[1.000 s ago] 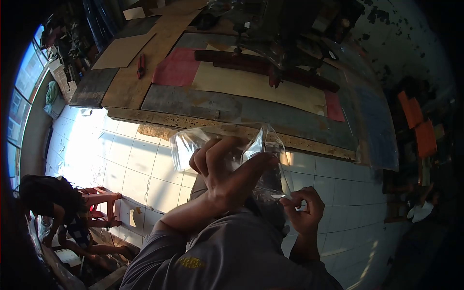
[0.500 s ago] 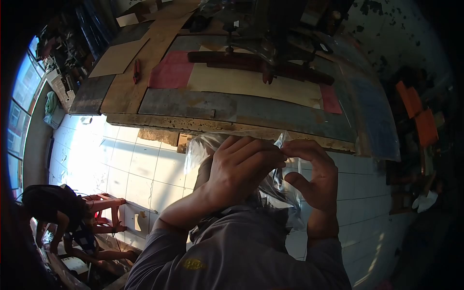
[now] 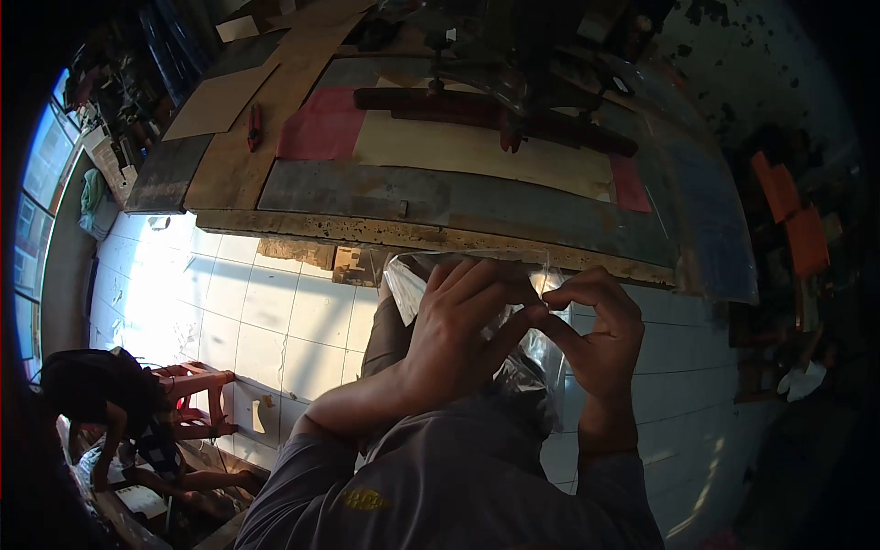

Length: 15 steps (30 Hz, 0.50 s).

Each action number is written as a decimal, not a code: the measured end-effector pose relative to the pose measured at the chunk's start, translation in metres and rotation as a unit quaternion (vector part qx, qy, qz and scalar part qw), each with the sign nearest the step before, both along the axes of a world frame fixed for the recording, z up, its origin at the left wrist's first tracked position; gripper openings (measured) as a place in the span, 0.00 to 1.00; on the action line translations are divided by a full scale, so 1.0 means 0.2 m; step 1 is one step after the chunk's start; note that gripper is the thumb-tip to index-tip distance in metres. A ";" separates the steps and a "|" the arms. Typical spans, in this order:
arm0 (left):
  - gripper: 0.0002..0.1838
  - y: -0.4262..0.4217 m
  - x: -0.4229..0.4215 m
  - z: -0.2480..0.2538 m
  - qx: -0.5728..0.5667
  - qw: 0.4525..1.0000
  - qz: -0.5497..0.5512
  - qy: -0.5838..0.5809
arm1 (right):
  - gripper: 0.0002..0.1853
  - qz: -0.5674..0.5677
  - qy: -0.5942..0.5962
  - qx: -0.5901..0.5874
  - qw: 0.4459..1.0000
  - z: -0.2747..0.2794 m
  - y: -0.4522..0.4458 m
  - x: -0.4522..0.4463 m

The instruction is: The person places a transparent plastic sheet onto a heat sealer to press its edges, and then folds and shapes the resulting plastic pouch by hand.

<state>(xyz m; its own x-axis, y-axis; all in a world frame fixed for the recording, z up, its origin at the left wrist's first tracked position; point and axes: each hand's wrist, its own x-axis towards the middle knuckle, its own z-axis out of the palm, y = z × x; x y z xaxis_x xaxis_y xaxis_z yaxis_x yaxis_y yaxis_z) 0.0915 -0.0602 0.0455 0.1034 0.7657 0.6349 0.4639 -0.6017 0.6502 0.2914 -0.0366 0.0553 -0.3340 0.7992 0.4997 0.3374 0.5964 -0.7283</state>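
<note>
A clear, shiny plastic sheet or bag (image 3: pixel 408 282) hangs in front of my lap, below the bench's front edge; which of the two it is I cannot tell. My left hand (image 3: pixel 463 316) reaches across it, thumb and fingers pinched on its upper edge. Fingertip to fingertip with it, my right hand (image 3: pixel 600 330) pinches the same edge between thumb and forefinger. Light glints off the crumpled plastic behind and under both hands. The exact spot between the fingertips is too small to make out.
Ahead stands a workbench (image 3: pixel 348 197) with a dark clamp-like machine bar (image 3: pixel 568 131) over cream and pink sheets (image 3: pixel 316 124). A red cutter (image 3: pixel 254 126) and cardboard (image 3: pixel 220 103) lie at left. Another person (image 3: pixel 96 390) bends near a red stool (image 3: pixel 206 399) at lower left.
My left thumb has come out to meet the right fingertips, and my right thumb has closed up to its forefinger. The plastic's left part has shifted right and folded.
</note>
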 end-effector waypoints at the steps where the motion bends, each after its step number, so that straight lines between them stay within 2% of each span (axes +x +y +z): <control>1: 0.10 0.01 0.00 0.00 0.003 1.000 -0.005 -0.012 | 0.20 0.014 -0.012 0.004 1.000 0.01 0.01 0.01; 5: 0.11 0.04 -0.03 -0.04 0.082 0.997 0.007 -0.011 | 0.29 0.054 -0.050 0.020 0.997 0.04 0.08 0.04; 9: 0.13 0.04 -0.03 -0.11 0.180 0.983 0.035 -0.006 | 0.30 0.120 -0.003 -0.037 0.992 -0.01 0.10 0.04; 12: 0.14 0.04 -0.03 -0.12 0.218 0.975 0.033 0.000 | 0.26 0.110 0.014 -0.100 0.989 -0.05 0.13 0.06; 13: 0.15 0.04 -0.04 -0.12 0.229 0.973 0.026 0.003 | 0.21 0.122 0.005 -0.084 0.989 -0.06 0.16 0.06; 15: 0.14 0.04 -0.05 -0.14 0.228 0.973 0.022 0.012 | 0.16 0.175 0.080 -0.129 0.973 -0.10 0.20 0.04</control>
<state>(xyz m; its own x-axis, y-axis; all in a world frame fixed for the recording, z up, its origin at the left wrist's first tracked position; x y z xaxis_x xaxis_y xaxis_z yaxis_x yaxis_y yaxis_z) 0.0823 -0.0517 0.0182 0.0964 0.4087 0.9076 0.5079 -0.8044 0.3083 0.2996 0.0030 0.0358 -0.5433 0.7561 0.3649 0.0171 0.4445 -0.8956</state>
